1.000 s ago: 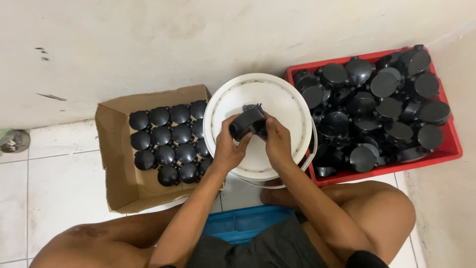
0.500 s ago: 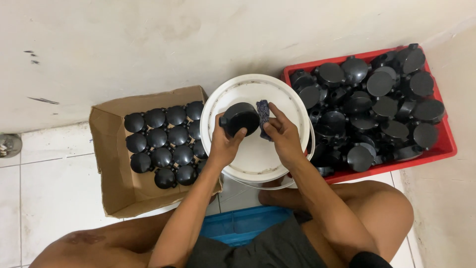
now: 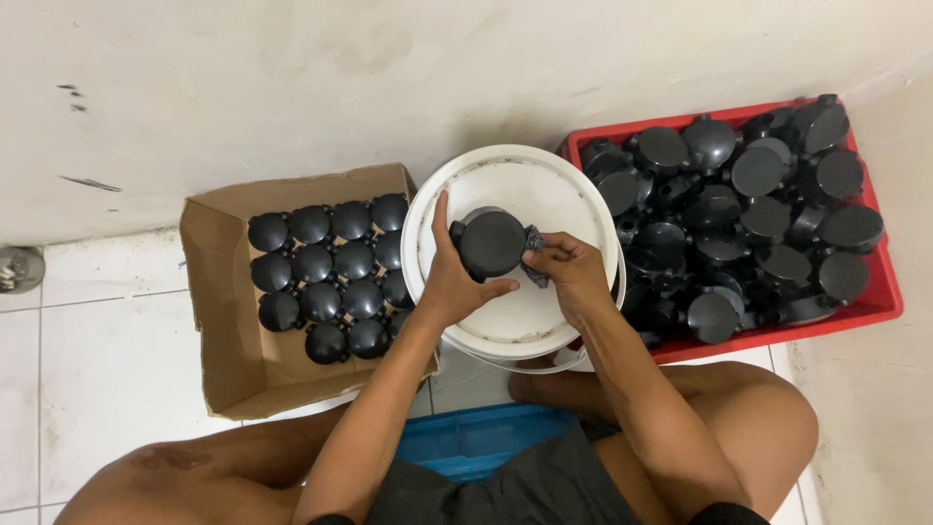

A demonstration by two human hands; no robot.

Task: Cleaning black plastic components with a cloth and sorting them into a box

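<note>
My left hand [image 3: 450, 282] grips a round black plastic cap [image 3: 491, 243] over the lid of a white bucket [image 3: 525, 321]. My right hand [image 3: 569, 267] presses a small dark crumpled cloth [image 3: 534, 255] against the cap's right side. A cardboard box [image 3: 233, 360] to the left holds several of the same black caps [image 3: 330, 277] set in rows. A red crate [image 3: 875, 292] to the right is heaped with several more loose black caps [image 3: 739, 214].
A pale wall runs along the back and down the right side. White floor tiles [image 3: 97, 369] lie left of the box, with a metal floor drain [image 3: 17, 267] at the far left. A blue plastic bin [image 3: 476, 437] sits between my knees.
The cap has been turned in my hands so its flat round face now points up. My right hand has shifted to the cap's right edge with the cloth.
</note>
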